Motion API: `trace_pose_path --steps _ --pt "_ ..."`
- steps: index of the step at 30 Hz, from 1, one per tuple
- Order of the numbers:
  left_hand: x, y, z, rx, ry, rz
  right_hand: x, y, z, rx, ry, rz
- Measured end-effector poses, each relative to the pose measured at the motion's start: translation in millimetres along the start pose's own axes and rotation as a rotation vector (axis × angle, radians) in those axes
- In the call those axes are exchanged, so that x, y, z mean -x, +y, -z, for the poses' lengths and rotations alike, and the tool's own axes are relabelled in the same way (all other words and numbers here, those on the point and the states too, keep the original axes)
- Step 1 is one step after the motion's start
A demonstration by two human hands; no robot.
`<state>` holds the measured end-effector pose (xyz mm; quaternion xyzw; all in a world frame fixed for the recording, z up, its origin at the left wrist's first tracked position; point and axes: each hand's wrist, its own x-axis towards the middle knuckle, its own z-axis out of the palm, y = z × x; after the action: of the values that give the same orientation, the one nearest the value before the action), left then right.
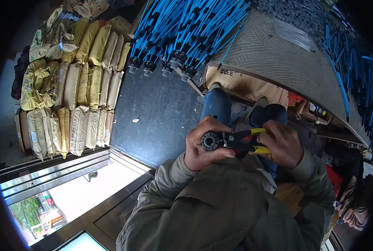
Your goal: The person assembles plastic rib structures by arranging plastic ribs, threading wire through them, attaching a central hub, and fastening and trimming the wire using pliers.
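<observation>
- Olive-green jacket sleeves [220, 205] fill the lower middle of the view, both forearms rising from them and meeting in front of the chest.
- Left hand [203, 144] is curled tight around a black round fitting [210, 141], thumb lying under it and fingers wrapped over the top; its toothed end face points toward the camera.
- Right hand [283, 144] is clenched on the yellow-and-black handles of a pair of pliers [245, 140], knuckles up, wrist bent inward.
- Pliers lie nearly level between the two hands, their dark nose reaching left and touching the fitting's side.
- Fitting sits just above the person's lap, over the blue-trousered knees [216, 104].
- Beyond the knees lies a dark floor [161, 108], open on the left side of the hands.
- Farther up, bundles of blue rods with black end caps [182, 29] lean over a table edge; more blue rods [349, 71] lie along the right rim.
- Stacked yellow and tan sacks [77, 83] line the far left, well apart from the hands.
- A bright doorway with a metal sill [56, 171] bounds the lower left.
</observation>
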<state>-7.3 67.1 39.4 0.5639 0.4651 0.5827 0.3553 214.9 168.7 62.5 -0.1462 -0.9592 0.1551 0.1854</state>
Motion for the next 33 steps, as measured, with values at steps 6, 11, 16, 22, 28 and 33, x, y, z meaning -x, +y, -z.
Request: trace_pose_path --steps 6,11,16,22,28,33 --pt "-1.1 0.3 -0.9 -0.005 -0.018 0.036 1.0 4.3 9.7 0.147 -0.057 0.022" --pt "-2.9 1.5 -2.6 0.012 -0.056 0.091 1.6 3.3 21.9 0.251 -0.057 0.053" --pt "-3.9 -7.1 4.2 0.112 -0.085 0.091 -11.9 16.5 38.8 -0.687 -0.405 -0.291" --pt "-3.8 -15.9 -6.5 0.173 -0.016 0.114 -24.4 31.6 47.6 -0.948 -0.649 -0.344" --pt "-10.0 -18.3 -6.0 0.195 -0.004 0.086 -6.5 22.8 27.0 -0.597 -0.433 -0.172" --pt "-15.1 -20.7 -9.8 0.239 -0.058 0.123 -4.4 40.7 31.9 -1.116 -0.574 -0.361"
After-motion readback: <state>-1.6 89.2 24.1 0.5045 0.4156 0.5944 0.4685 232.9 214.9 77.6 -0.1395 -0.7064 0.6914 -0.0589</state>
